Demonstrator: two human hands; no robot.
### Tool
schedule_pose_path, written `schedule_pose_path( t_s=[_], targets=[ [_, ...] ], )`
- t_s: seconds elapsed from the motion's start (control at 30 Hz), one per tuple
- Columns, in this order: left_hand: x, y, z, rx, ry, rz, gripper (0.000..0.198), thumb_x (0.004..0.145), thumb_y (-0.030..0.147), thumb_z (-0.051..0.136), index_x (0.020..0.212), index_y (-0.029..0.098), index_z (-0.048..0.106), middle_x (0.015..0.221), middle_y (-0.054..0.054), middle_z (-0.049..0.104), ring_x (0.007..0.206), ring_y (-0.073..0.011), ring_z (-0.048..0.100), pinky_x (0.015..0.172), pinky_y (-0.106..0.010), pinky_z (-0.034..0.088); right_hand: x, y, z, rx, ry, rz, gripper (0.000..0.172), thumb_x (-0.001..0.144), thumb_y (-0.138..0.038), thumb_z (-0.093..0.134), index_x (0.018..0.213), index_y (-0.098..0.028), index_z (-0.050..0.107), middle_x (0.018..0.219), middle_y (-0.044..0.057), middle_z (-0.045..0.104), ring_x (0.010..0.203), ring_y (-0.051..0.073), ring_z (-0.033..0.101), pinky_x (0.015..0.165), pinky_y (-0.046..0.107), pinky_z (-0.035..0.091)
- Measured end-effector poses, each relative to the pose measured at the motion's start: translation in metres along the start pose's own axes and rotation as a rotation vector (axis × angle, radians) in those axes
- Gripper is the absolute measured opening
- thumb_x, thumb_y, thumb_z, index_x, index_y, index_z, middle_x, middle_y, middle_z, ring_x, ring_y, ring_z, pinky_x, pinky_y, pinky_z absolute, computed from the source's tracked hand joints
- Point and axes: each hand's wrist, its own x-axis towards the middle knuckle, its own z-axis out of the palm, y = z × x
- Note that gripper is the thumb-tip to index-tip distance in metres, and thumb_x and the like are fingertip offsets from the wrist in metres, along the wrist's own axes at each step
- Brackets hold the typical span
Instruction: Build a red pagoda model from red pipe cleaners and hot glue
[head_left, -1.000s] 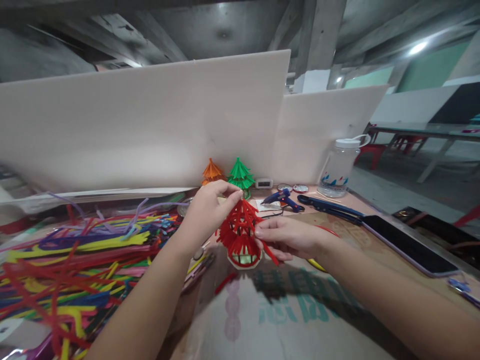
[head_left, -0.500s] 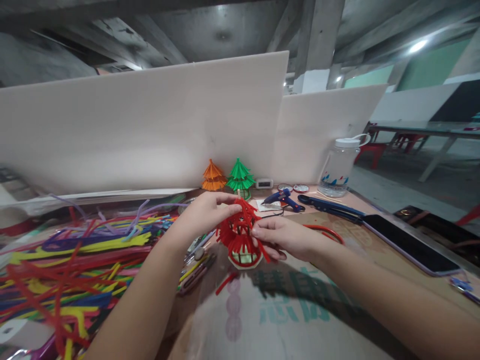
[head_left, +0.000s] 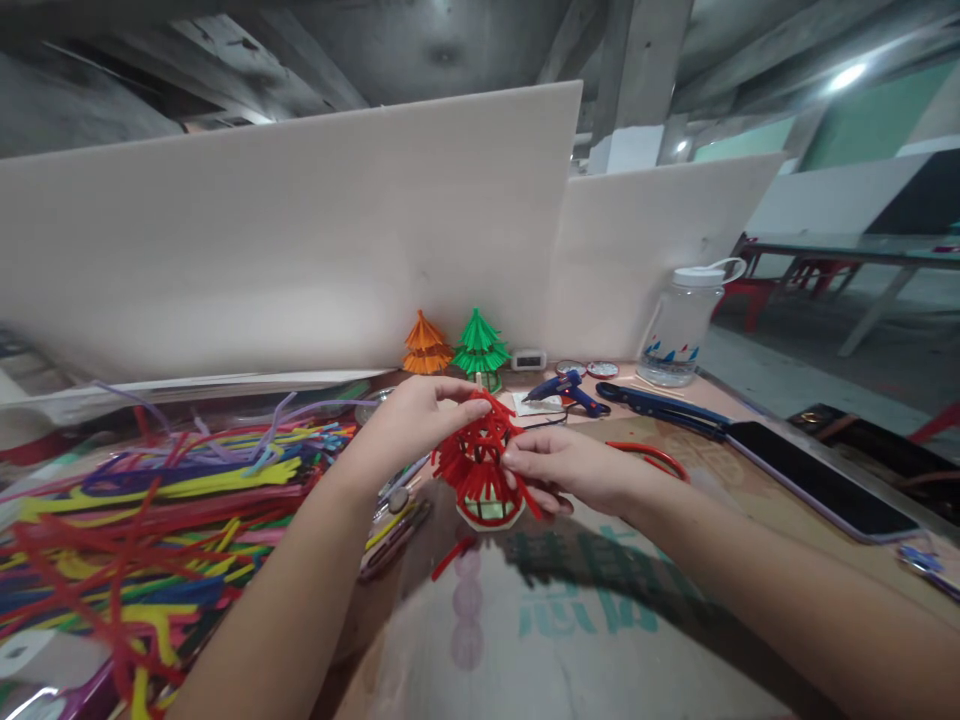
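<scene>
In the middle of the view is a small red pagoda model (head_left: 474,472) made of fuzzy pipe cleaners, with a pale base under its fringed roof tier. My left hand (head_left: 420,422) is closed on its top from the left, thumb and fingers round the red strands. On the right side, my right hand (head_left: 559,468) pinches a red pipe cleaner (head_left: 531,498) whose end sticks out below the fingers. Parts of the model's upper tier are hidden by my fingers. A short red pipe cleaner piece (head_left: 452,558) lies just in front of the base.
An orange pagoda (head_left: 426,345) and a green pagoda (head_left: 480,345) stand behind. At the right are a blue glue gun (head_left: 566,390), a water bottle (head_left: 675,325), dark-handled pliers (head_left: 660,412) and a phone (head_left: 817,480). Many coloured pipe cleaners (head_left: 187,490) cover the left side.
The camera view has shifted slightly. Both hands keep nearly the same grip on the red pagoda; the left fingertips have moved a little to the right across its top.
</scene>
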Motion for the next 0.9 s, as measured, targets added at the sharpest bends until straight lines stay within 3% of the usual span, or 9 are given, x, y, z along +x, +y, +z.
schedule_pose_path(
  t_s=[0.33, 0.9],
  targets=[
    [-0.004, 0.007, -0.001, 0.116, -0.046, 0.075, 0.033, 0.083, 0.046, 0.066, 0.105, 0.023, 0.076, 0.103, -0.006, 0.078, 0.091, -0.0247, 0.072, 0.081, -0.034, 0.056, 0.002, 0.0, 0.001, 0.004, 0.016, 0.022, 0.036, 0.088, -0.051, 0.06, 0.076, -0.018, 0.056, 0.043, -0.007, 0.051, 0.038, 0.007, 0.04, 0.038, 0.02, 0.026],
    [-0.006, 0.014, 0.003, 0.163, -0.03, 0.102, 0.029, 0.086, 0.044, 0.061, 0.097, 0.022, 0.076, 0.088, -0.004, 0.077, 0.078, -0.0224, 0.07, 0.072, -0.031, 0.054, 0.004, 0.001, 0.001, 0.014, 0.01, -0.002, 0.042, 0.085, -0.058, 0.063, 0.075, -0.018, 0.056, 0.042, -0.007, 0.05, 0.037, 0.007, 0.04, 0.037, 0.02, 0.025]
  ],
)
